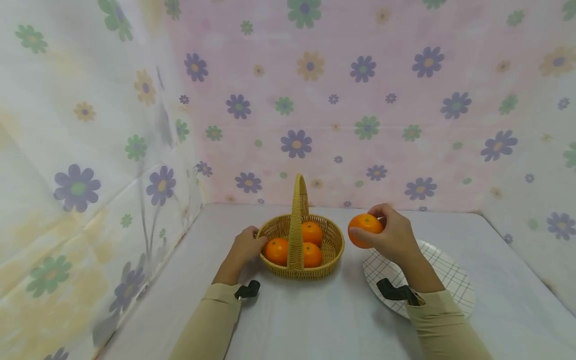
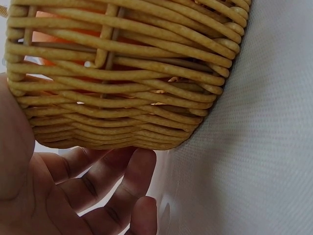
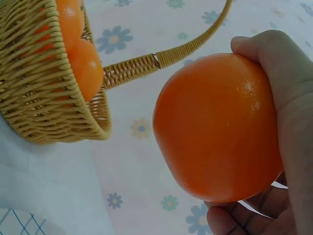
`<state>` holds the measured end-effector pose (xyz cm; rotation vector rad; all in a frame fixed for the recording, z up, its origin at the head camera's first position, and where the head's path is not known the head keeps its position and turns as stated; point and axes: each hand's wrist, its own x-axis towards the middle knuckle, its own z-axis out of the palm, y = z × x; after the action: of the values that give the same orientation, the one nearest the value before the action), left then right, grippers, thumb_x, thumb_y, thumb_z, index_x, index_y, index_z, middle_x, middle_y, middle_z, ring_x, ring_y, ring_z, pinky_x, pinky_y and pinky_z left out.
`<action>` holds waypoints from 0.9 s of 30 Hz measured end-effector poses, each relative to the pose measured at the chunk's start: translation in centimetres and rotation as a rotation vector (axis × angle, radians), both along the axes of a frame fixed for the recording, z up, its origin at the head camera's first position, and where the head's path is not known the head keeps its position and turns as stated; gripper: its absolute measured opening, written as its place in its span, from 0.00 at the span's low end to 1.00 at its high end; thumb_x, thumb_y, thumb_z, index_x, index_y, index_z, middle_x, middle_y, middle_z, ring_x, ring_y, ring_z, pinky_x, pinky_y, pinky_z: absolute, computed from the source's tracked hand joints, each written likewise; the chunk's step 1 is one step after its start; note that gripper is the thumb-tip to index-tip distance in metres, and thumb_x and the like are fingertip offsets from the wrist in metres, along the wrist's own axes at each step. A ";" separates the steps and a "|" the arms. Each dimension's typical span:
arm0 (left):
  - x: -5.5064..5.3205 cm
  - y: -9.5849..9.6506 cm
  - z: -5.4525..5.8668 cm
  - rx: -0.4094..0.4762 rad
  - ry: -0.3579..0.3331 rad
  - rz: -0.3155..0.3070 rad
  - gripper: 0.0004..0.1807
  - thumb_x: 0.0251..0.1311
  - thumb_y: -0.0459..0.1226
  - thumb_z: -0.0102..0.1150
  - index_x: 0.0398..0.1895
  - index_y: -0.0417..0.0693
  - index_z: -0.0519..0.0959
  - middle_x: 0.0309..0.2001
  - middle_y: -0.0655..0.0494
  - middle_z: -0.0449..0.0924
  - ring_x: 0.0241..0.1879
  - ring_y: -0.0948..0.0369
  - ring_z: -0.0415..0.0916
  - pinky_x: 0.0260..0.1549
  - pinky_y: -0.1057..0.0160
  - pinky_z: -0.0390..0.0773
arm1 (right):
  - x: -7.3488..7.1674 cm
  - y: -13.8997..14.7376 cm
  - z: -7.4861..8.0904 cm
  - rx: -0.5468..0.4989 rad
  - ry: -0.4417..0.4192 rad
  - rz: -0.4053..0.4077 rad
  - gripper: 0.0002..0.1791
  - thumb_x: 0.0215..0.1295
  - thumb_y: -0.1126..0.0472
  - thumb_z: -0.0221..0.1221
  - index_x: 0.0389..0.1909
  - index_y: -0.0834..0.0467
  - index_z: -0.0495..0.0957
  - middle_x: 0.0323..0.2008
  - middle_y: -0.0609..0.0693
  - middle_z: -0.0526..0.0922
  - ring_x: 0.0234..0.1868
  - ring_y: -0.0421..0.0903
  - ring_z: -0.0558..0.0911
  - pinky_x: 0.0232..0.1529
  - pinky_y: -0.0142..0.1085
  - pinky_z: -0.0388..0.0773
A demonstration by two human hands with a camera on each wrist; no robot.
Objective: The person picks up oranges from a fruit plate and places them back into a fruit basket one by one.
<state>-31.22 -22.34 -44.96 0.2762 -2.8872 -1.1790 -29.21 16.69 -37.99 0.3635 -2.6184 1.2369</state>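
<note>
Between thumb and fingers my right hand (image 1: 393, 235) holds an orange (image 1: 365, 223) up, to the right of the wicker basket (image 1: 333, 245). The right wrist view shows this orange (image 3: 220, 127) large, with the thumb on one side and fingertips on the other. My left hand (image 1: 245, 245) grips the left side of the basket at its rim. Close up in the left wrist view, the fingers (image 2: 139, 171) lie against the woven wall (image 2: 127, 107). Three oranges sit inside the basket, among them one at the back (image 1: 312, 233) and one at the left (image 1: 276, 251).
A white plate with a dark grid pattern (image 1: 450, 270) lies under and behind my right forearm. The basket's tall handle (image 1: 296, 220) arches over its middle. Flower-printed cloth (image 1: 270, 75) hangs around the white table (image 1: 306, 320) at the back and sides.
</note>
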 end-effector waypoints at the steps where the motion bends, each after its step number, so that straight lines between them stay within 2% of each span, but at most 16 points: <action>1: 0.0 0.0 0.0 -0.002 0.000 0.001 0.24 0.65 0.48 0.55 0.55 0.40 0.77 0.46 0.44 0.81 0.41 0.52 0.78 0.37 0.57 0.80 | 0.0 -0.2 -0.1 -0.001 0.003 -0.003 0.40 0.52 0.29 0.71 0.53 0.55 0.73 0.45 0.57 0.82 0.42 0.54 0.82 0.39 0.40 0.84; 6: 0.2 0.0 0.0 -0.004 -0.008 0.003 0.24 0.65 0.48 0.55 0.56 0.40 0.77 0.47 0.45 0.81 0.41 0.52 0.77 0.37 0.57 0.80 | 0.3 -1.1 -0.5 -0.014 0.011 -0.012 0.40 0.50 0.29 0.72 0.52 0.54 0.73 0.44 0.56 0.83 0.41 0.53 0.82 0.38 0.39 0.83; 16: 0.0 0.1 0.0 -0.001 -0.010 -0.002 0.24 0.66 0.48 0.56 0.56 0.40 0.76 0.46 0.45 0.81 0.41 0.52 0.77 0.37 0.58 0.80 | 0.3 -3.0 -1.6 -0.012 0.049 0.021 0.40 0.49 0.27 0.71 0.52 0.51 0.73 0.44 0.52 0.82 0.39 0.51 0.81 0.36 0.37 0.82; 22: 0.0 0.1 -0.1 -0.003 -0.009 -0.001 0.23 0.66 0.48 0.55 0.56 0.41 0.77 0.45 0.46 0.81 0.39 0.53 0.77 0.33 0.60 0.79 | 0.5 -3.9 -2.0 -0.005 0.086 0.019 0.42 0.47 0.25 0.70 0.52 0.50 0.74 0.45 0.49 0.80 0.41 0.50 0.78 0.37 0.39 0.80; 27: 0.1 0.2 0.2 -0.006 -0.008 -0.005 0.23 0.66 0.48 0.55 0.55 0.40 0.77 0.45 0.45 0.81 0.39 0.53 0.77 0.34 0.59 0.79 | 0.6 -4.4 -2.3 0.011 0.113 0.029 0.43 0.46 0.23 0.70 0.53 0.50 0.76 0.46 0.46 0.81 0.43 0.48 0.78 0.39 0.40 0.79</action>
<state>-31.13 -22.17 -44.75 0.2748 -2.8989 -1.1725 -28.65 12.27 -40.24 0.4605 -2.5343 1.1752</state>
